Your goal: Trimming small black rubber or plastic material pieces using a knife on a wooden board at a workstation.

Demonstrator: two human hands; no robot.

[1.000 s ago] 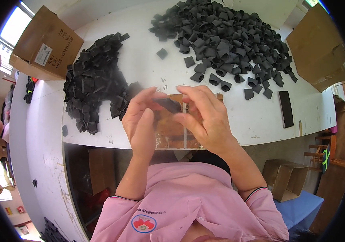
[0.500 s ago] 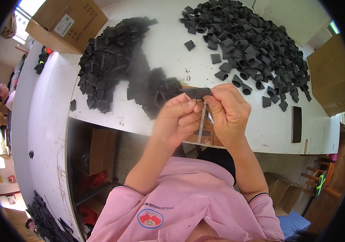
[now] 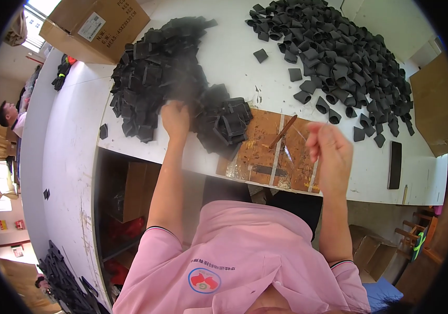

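My left hand (image 3: 175, 121) is at the near side of a heap of flat black fabric pieces (image 3: 148, 70), its fingers bent down toward them. Its fingertips are hidden, and the pieces around it look hazy. Over the right edge of a worn brown board (image 3: 258, 133), my right hand (image 3: 335, 152) is raised with its fingers curled in. Whatever those fingers may hold does not show. Under and beside it on the board lie a thin brown stick-like tool (image 3: 283, 132) and a small shiny blade-like piece (image 3: 288, 155).
A large heap of black tube-shaped pieces (image 3: 339, 68) spreads across the back right of the white table (image 3: 224, 63). A dark flat slab (image 3: 394, 165) lies near the right edge. Cardboard boxes (image 3: 95, 29) stand at the back left and right side. A person (image 3: 10, 116) is at far left.
My hands have parted; the black piece they held together is no longer seen between them. The left went left to the flat pieces, the right moved right and lower, and the brown board is uncovered.
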